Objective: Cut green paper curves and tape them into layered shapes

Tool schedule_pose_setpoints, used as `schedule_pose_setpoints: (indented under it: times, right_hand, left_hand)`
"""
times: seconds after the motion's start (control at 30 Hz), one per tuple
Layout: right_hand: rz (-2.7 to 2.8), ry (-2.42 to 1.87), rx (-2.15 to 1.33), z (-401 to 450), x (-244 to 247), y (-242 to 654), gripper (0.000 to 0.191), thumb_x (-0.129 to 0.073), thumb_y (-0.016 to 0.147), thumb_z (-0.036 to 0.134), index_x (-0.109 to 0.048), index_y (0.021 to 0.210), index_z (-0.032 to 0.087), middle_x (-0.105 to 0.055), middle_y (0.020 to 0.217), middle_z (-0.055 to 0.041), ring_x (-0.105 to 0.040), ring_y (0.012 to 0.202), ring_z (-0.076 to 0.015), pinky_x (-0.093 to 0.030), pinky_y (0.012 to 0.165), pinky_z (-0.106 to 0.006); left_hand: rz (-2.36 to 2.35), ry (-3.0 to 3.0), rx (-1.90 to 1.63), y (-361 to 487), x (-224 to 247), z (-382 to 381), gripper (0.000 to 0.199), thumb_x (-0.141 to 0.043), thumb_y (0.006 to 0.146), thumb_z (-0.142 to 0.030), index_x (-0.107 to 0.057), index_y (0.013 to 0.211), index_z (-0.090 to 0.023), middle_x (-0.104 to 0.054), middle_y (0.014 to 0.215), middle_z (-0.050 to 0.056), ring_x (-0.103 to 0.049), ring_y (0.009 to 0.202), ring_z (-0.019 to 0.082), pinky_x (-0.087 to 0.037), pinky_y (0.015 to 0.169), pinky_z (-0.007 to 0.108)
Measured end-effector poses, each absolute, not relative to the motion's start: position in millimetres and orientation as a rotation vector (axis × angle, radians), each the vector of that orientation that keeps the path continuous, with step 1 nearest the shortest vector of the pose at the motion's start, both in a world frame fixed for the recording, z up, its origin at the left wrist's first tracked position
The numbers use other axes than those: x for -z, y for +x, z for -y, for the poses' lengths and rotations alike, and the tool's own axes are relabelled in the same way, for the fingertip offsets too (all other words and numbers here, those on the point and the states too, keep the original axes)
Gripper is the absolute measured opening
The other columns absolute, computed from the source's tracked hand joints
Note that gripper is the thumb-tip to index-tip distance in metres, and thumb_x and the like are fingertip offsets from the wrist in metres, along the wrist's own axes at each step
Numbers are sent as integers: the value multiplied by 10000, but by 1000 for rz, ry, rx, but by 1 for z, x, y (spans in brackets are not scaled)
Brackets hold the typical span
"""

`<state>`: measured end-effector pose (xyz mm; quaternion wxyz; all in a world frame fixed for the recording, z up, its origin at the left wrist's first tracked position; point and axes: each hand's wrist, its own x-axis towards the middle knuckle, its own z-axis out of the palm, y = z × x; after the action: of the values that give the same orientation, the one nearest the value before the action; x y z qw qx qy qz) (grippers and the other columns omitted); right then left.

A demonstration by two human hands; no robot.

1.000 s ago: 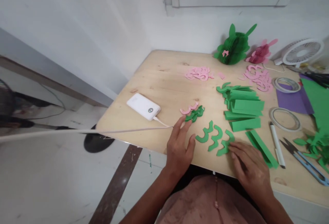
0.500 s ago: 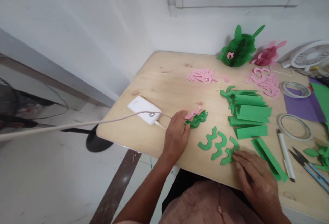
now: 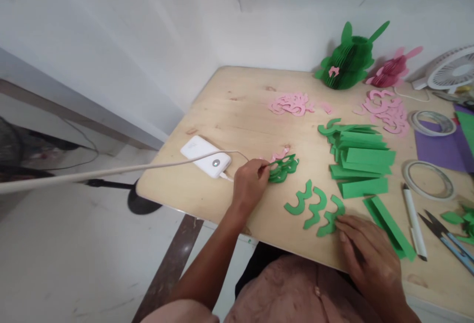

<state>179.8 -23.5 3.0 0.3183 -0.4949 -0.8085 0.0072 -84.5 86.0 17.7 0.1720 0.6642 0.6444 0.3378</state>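
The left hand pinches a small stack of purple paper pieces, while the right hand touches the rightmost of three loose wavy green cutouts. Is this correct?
Only the colour is wrong: in the head view, the left hand pinches a small stack of green paper pieces. The right hand does touch the rightmost wavy green cutout.

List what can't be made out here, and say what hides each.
All in the head view:
1. The number of pieces in the green stack: they overlap, and the left hand covers one end.
2. Part of the pink strip: the green stack hides it.
3. The right hand's palm: hidden by its own back.
4. Parts of the fan and scissors: cut off by the right edge.
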Motion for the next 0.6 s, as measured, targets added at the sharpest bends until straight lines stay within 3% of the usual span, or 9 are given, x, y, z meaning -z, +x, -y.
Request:
schedule_pose_setpoints:
  times: [0.43,0.6]
  right_hand:
    - [2136,-1315,-12,22,-3,182,187,-590,830,145,-660,1003,159,-713,997,-95,-659,933,-228,-480,875,-406]
    - [2129,-1327,-23,22,-3,182,186,-583,832,148,-659,1001,161,-715,988,-91,-658,940,-233,-476,878,-407]
  left_hand:
    - [-1796,1795,-906,-93,-15,-89,124,-580,811,-189,-703,819,-199,-736,810,26,-667,721,169,-517,663,275]
    - [-1764,1799,-883,-93,-15,-87,175,-565,805,-133,-701,893,-200,-740,891,28,-673,768,164,-527,704,275]
